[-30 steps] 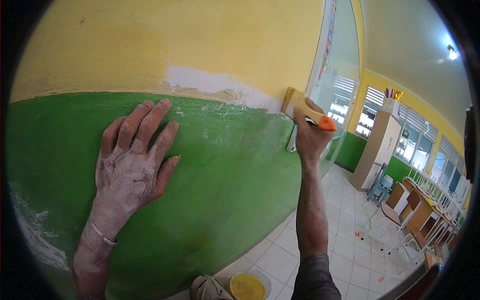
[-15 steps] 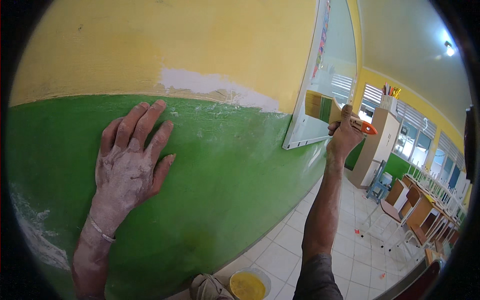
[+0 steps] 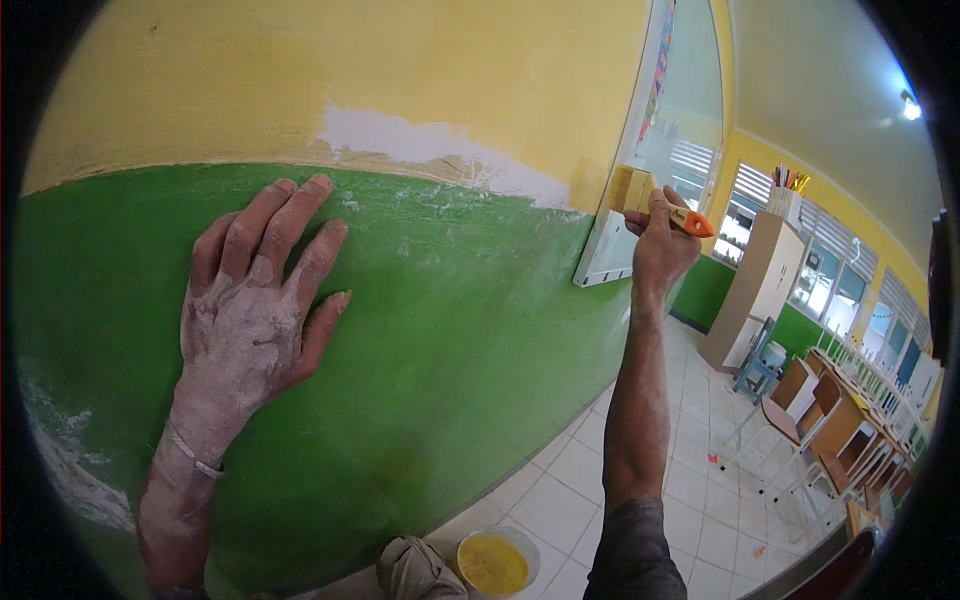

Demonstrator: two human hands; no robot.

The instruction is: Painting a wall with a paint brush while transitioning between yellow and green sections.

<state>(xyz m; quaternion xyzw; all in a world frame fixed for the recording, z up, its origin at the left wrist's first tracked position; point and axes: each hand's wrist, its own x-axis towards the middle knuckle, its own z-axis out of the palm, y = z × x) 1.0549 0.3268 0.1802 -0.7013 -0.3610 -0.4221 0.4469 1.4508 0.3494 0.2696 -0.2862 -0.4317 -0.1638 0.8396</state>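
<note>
My left hand (image 3: 250, 300), dusted with pale powder, lies with spread fingers on the green lower part of the wall (image 3: 430, 330). Its fingertips come close to the line where the green meets the yellow paint (image 3: 470, 70). Along that line runs a rough whitish patch (image 3: 400, 140). Out to the right, my right hand (image 3: 665, 235) grips a paintbrush (image 3: 685, 217) by its wooden handle with an orange end. The bristles point up and left, in front of the frame of a glossy whiteboard (image 3: 680, 140). Whether they touch it I cannot tell.
A clear bucket with yellow paint (image 3: 492, 565) stands on the white tiled floor (image 3: 555, 505), beside my trousered knee (image 3: 415, 570). At the right are a tall cabinet (image 3: 760, 280), a blue chair (image 3: 758, 370) with a container, and several desks and wooden chairs (image 3: 800, 420).
My right hand has brought the paintbrush leftward and a little up, toward the whiteboard's near edge. My left hand stays on the wall. The view has shifted slightly.
</note>
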